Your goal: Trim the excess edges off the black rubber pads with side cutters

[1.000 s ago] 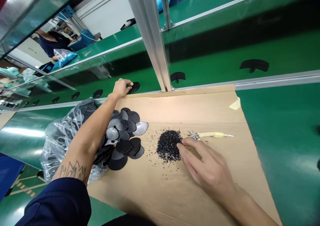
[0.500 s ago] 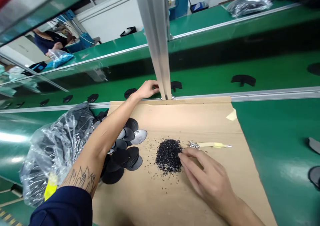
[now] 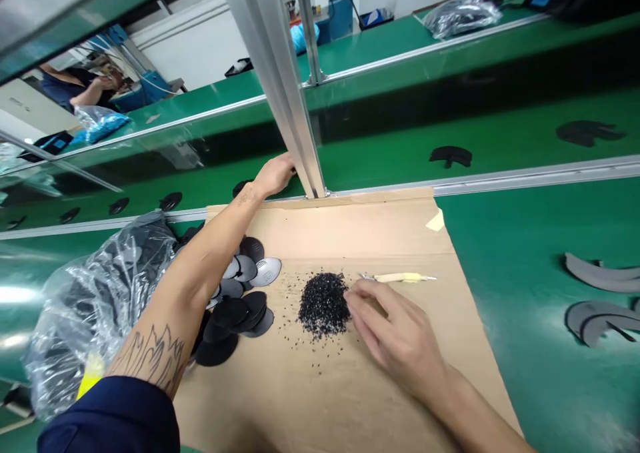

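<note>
My left hand (image 3: 276, 174) reaches over the green belt, left of the metal post (image 3: 293, 113). The post hides its fingertips, so what they hold or touch does not show. My right hand (image 3: 395, 329) hovers low over the brown cardboard (image 3: 350, 399), thumb and fingertips pinched together at the right edge of a pile of tiny black pieces (image 3: 325, 305). Anything within that pinch is too small to make out. Just beyond it lies a thin tool with a pale yellow handle (image 3: 405, 277). Left of the pile are several black and grey oval pieces (image 3: 255, 309), some overlapping.
A clear plastic bag (image 3: 95, 306) of dark pieces lies at the left. Flat black fan-shaped parts (image 3: 451, 155) rest along the belt (image 3: 370, 153). Curved grey parts (image 3: 603, 319) lie on the green table at the right. Across the belt, a person (image 3: 85, 86) works at the far left.
The view has swung right. My left hand's fingertips have gone behind the post. The black part just right of the post no longer shows there. My right hand keeps its pinch by the pile.
</note>
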`<state>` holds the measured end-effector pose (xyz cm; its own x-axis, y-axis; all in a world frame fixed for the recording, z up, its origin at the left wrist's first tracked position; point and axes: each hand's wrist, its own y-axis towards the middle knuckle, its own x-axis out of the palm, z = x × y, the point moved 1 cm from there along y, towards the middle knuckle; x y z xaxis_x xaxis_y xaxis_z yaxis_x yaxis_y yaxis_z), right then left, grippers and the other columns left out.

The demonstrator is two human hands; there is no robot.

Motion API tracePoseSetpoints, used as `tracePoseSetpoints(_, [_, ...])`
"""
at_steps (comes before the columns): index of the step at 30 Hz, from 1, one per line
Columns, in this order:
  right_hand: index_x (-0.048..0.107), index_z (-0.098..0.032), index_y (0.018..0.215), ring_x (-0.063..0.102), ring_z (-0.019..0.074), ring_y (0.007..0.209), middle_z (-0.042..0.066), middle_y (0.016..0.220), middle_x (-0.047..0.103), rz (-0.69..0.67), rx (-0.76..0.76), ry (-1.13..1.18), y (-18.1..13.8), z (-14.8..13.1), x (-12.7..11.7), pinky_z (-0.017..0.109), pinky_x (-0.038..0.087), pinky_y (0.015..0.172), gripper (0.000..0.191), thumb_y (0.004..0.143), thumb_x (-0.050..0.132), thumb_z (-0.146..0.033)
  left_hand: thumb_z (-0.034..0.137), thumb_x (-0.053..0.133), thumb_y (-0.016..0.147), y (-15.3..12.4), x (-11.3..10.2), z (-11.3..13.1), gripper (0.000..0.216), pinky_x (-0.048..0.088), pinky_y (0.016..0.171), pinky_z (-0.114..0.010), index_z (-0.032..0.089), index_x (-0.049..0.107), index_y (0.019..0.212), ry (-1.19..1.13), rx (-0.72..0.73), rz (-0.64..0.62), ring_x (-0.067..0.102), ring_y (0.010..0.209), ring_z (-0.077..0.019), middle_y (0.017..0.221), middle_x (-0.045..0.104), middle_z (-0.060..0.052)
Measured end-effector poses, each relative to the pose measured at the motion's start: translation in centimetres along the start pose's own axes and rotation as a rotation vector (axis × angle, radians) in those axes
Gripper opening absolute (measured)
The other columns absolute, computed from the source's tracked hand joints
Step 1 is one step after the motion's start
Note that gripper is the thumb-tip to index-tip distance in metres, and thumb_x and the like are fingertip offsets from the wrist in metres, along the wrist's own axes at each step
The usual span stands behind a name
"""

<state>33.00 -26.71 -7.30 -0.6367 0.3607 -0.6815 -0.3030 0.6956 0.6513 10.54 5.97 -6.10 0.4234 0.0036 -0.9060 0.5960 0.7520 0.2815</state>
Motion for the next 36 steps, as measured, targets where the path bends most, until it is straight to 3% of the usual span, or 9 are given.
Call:
tracePoseSetpoints(4, [0.067, -0.013, 0.107, 0.068, 0.0181, 0.081, 0.015, 0.104, 0.069, 0.033, -0.019, 0.037, 0.7, -0.2, 0.0, 0.029, 0.061, 0.064, 0.015, 0.097, 0.057, -0.008, 0.011, 0.051, 0.084, -5.0, -5.8, -0.1, 0.013, 0.053, 0.085, -0.033, 0.014, 0.063, 0.089, 0.043, -0.125, 0.173, 0.065, 0.088, -0.0204, 0.092, 0.069, -0.008])
tracePoseSetpoints(7, [0.064, -0.015, 0.121, 0.069, 0.0199, 0.087, 0.016, 0.113, 0.065, 0.052, 0.017, 0.097, 1.2, -0.5, 0.2, 0.032, 0.063, 0.069, 0.023, 0.099, 0.057, -0.015, 0.018, 0.058, 0.087, -10.0, -8.6, 3.5, 0.007, 0.053, 0.078, -0.027, 0.014, 0.062, 0.091, -0.156, -0.132, 0.278, 0.064, 0.084, -0.0162, 0.093, 0.069, -0.006])
tracePoseSetpoints(11, [0.046, -0.016, 0.148, 0.068, 0.027, 0.104, 0.021, 0.134, 0.056, 0.056, 0.172, 0.299, 1.3, -1.2, 0.6, 0.04, 0.064, 0.081, 0.06, 0.097, 0.066, -0.038, 0.026, 0.062, 0.093, -16.9, -7.2, 12.9, 0.01, 0.054, 0.078, -0.026, 0.016, 0.064, 0.091, -0.53, 0.003, 0.102, 0.067, 0.086, -0.0146, 0.093, 0.07, -0.005])
tracePoseSetpoints(15, [0.066, -0.02, 0.123, 0.069, 0.0216, 0.08, 0.01, 0.102, 0.071, -0.146, 0.319, 0.595, 1.1, -1.7, 1.1, 0.034, 0.062, 0.068, 0.038, 0.099, 0.059, -0.048, 0.025, 0.056, 0.098, -20.9, -4.1, 18.7, 0.014, 0.056, 0.08, -0.027, 0.018, 0.062, 0.109, -0.674, 0.029, -0.163, 0.07, 0.089, -0.0157, 0.102, 0.071, -0.007])
tracePoseSetpoints(19, [0.069, -0.02, 0.095, 0.063, 0.0184, 0.063, 0.005, 0.076, 0.067, -0.123, 0.515, 0.72, 1.1, -1.6, 1.4, 0.03, 0.058, 0.057, 0.038, 0.094, 0.062, -0.057, 0.023, 0.062, 0.095, -21.4, -4.3, 16.5, 0.042, 0.054, 0.092, -0.038, 0.018, 0.049, 0.135, -0.161, -0.196, -0.147, 0.065, 0.105, -0.0233, 0.119, 0.067, -0.012])
tracePoseSetpoints(21, [0.067, -0.02, 0.092, 0.064, 0.0188, 0.066, 0.004, 0.079, 0.067, -0.083, 0.617, 0.806, 1.2, -1.6, 1.5, 0.03, 0.059, 0.056, 0.041, 0.088, 0.067, -0.06, 0.019, 0.069, 0.089, -21.2, -4.9, 14.4, 0.037, 0.05, 0.098, -0.047, 0.016, 0.057, 0.124, 0.115, -0.285, -0.121, 0.06, 0.112, -0.03, 0.117, 0.067, -0.014])
tracePoseSetpoints(23, [0.065, -0.02, 0.091, 0.066, 0.0192, 0.07, 0.004, 0.081, 0.066, -0.049, 0.704, 0.887, 1.4, -1.5, 1.5, 0.028, 0.061, 0.055, 0.043, 0.084, 0.071, -0.062, 0.016, 0.076, 0.082, -21.0, -5.3, 12.9, 0.029, 0.048, 0.096, -0.048, 0.014, 0.063, 0.108, 0.189, -0.305, -0.128, 0.059, 0.11, -0.0326, 0.108, 0.068, -0.014])
tracePoseSetpoints(30, [0.064, -0.019, 0.09, 0.067, 0.0177, 0.071, 0.003, 0.08, 0.066, -0.001, 0.753, 0.985, 1.5, -1.4, 1.5, 0.026, 0.061, 0.055, 0.041, 0.081, 0.076, -0.057, 0.018, 0.064, 0.091, -20.7, -4.7, 13.4, 0.005, 0.048, 0.073, -0.029, 0.016, 0.062, 0.087, 0.064, -0.217, -0.031, 0.059, 0.079, -0.0178, 0.084, 0.061, -0.004])
tracePoseSetpoints(36, [0.066, -0.018, 0.09, 0.071, 0.0197, 0.079, 0.005, 0.086, 0.072, -0.04, 0.723, 1.018, 1.3, -1.6, 1.6, 0.031, 0.063, 0.068, 0.037, 0.081, 0.077, -0.053, 0.045, 0.067, 0.093, -21.1, -2.2, 18.0, 0.029, 0.046, 0.06, -0.021, 0.017, 0.063, 0.095, -0.721, -0.182, 0.234, 0.056, 0.067, -0.0108, 0.079, 0.057, 0.0])
